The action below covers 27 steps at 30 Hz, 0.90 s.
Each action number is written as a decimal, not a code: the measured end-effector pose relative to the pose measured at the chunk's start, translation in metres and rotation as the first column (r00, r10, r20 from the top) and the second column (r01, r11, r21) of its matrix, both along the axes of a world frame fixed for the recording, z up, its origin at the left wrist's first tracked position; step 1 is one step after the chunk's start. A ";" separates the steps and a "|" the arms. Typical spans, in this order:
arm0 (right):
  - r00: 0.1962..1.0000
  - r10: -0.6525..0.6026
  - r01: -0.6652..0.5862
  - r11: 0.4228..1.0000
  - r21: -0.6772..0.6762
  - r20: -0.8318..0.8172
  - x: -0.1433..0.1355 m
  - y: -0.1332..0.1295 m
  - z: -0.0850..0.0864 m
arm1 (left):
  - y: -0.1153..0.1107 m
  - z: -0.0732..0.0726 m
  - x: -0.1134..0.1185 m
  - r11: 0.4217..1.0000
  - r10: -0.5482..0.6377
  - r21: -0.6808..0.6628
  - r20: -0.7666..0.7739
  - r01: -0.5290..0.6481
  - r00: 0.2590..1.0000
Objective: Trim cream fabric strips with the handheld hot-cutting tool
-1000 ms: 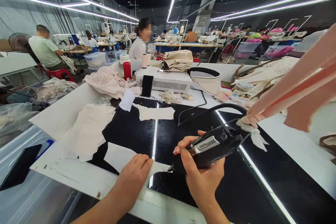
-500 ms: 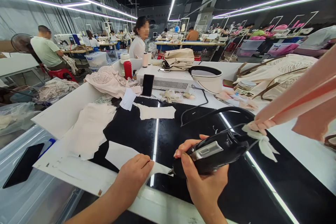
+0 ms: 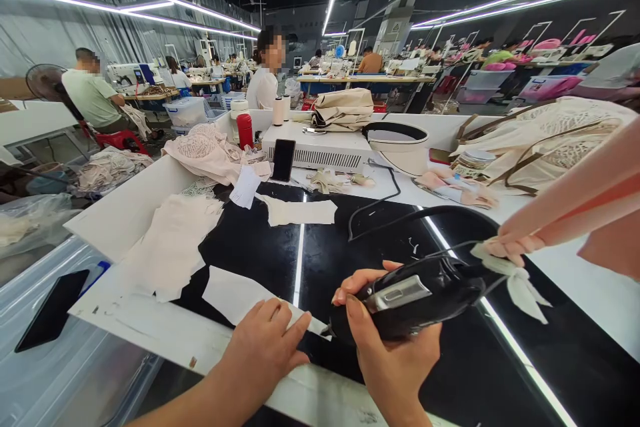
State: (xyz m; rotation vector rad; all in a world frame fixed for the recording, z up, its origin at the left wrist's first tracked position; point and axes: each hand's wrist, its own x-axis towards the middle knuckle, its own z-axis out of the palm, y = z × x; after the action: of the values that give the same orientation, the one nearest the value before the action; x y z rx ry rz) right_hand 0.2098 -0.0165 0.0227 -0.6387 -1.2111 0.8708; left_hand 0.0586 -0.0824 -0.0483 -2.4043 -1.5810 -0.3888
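My right hand is wrapped around a black corded handheld power tool with a silver plate on its side. Its small pointed tip, low on the left, meets the right end of a pale fabric piece on the black work surface. My left hand lies over that fabric with its fingers apart, a little left of the tip. A pink fabric strip, knotted with a pale tie, reaches the tool's rear end from the upper right.
Stacked pale fabric pieces lie at left, another cut piece ahead. A phone leans on a white box. The black cord crosses the surface. A second phone rests beyond the left edge; a person sits opposite.
My left hand's fingers have spread and shifted slightly right along the fabric. My right hand keeps its hold on the tool with its tip still at the fabric's end. The view has shifted a little.
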 end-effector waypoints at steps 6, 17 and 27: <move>1.000 0.003 -0.003 1.000 -0.004 -0.002 0.000 -0.001 0.001 | -0.006 -0.006 0.007 0.999 0.032 0.000 0.004 -0.032 0.999; 0.998 0.021 -0.023 1.000 -0.021 -0.064 0.001 0.004 -0.001 | -0.013 -0.014 0.010 0.998 0.049 0.040 -0.021 -0.049 0.999; 0.991 0.069 -0.072 0.997 -0.020 -0.115 -0.015 0.016 0.000 | -0.013 -0.019 0.007 0.998 0.012 0.055 0.005 -0.012 1.000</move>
State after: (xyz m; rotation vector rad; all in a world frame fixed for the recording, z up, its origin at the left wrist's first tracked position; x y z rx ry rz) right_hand 0.1951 -0.0005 0.0229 -0.5605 -1.1274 0.9695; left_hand 0.0653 -0.0956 -0.0674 -2.3538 -1.5647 -0.4301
